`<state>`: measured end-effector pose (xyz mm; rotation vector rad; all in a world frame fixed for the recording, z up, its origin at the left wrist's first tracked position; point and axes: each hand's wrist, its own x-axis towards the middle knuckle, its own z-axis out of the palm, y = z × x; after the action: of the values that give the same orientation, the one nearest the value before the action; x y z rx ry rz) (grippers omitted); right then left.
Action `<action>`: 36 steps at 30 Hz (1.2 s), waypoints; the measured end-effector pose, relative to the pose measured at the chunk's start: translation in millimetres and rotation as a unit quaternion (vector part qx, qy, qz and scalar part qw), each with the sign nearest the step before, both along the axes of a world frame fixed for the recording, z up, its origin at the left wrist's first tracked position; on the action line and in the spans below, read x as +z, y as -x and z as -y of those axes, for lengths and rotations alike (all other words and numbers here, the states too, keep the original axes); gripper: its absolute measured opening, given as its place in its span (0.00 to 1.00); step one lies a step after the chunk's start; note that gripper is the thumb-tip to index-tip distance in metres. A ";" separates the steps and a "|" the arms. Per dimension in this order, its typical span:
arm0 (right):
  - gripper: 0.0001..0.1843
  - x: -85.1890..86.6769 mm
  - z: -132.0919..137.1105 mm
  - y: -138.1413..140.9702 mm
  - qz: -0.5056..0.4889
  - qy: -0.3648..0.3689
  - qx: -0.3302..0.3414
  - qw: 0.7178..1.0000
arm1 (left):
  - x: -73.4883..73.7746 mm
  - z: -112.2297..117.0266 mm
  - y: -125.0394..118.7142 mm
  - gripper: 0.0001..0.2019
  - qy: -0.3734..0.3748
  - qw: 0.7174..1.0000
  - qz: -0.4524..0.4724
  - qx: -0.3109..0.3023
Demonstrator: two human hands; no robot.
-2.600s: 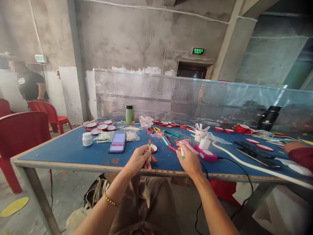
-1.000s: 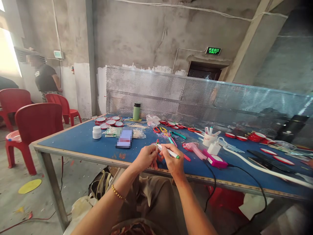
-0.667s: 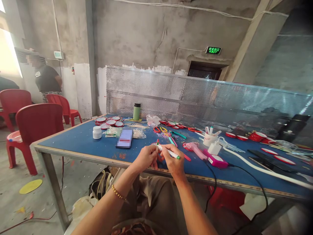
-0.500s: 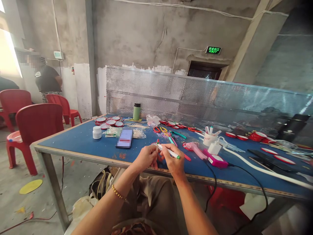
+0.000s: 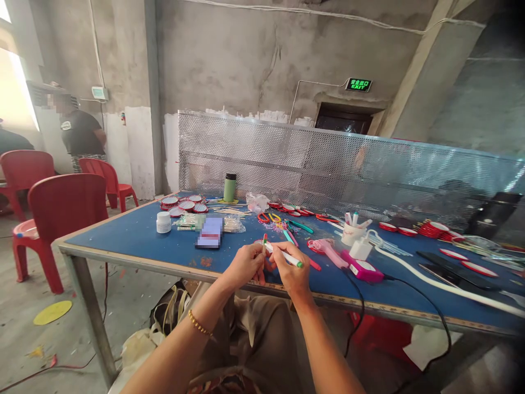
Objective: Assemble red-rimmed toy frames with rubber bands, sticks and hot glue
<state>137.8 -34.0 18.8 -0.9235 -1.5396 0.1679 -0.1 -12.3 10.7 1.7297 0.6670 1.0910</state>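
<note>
My left hand [image 5: 248,264] is closed around a small thin stick [image 5: 264,241] that stands upright, its top coloured red and green. My right hand [image 5: 292,269] grips a white marker pen [image 5: 287,255] with a green end, and its tip side points at the stick. Both hands are close together over the table's front edge. How far the stick reaches down behind my fingers is hidden. A phone [image 5: 209,232] lies to the left of my hands, and a pink glue gun [image 5: 328,250] lies to the right.
On the blue table [image 5: 123,235] are a white jar [image 5: 163,222], a green bottle [image 5: 230,187], red-rimmed discs [image 5: 186,206], pliers [image 5: 299,226], a pen cup [image 5: 351,234] and a magenta box [image 5: 363,267] with cables. A mesh panel [image 5: 254,158] runs behind. Red chairs [image 5: 68,208] and a person stand left.
Both hands keep nearly the same pose on the stick and the marker pen. The whole view has shifted very slightly.
</note>
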 end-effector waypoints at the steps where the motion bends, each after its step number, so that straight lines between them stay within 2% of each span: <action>1: 0.09 -0.1 -0.2 0.0 0.000 -0.002 0.001 1.000 | 0.0 0.0 0.0 0.08 0.002 1.000 0.002 -0.001; 9: 0.08 -3.0 -0.9 -1.3 -0.043 -0.019 -0.012 0.999 | 0.9 0.9 0.5 0.07 0.025 1.000 0.012 -0.013; 16: 0.07 -5.4 -0.6 -2.0 -0.075 -0.026 -0.012 0.997 | 0.5 -0.2 2.9 0.14 0.041 0.998 0.032 -0.045; 36: 0.07 -4.2 -0.7 -1.5 -0.049 -0.019 -0.007 0.999 | -1.3 -1.5 1.4 0.14 0.026 0.999 0.020 -0.034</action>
<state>139.3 -33.3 14.6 -0.8823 -1.4417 0.1704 -1.4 -10.8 9.3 1.6705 0.6010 1.0497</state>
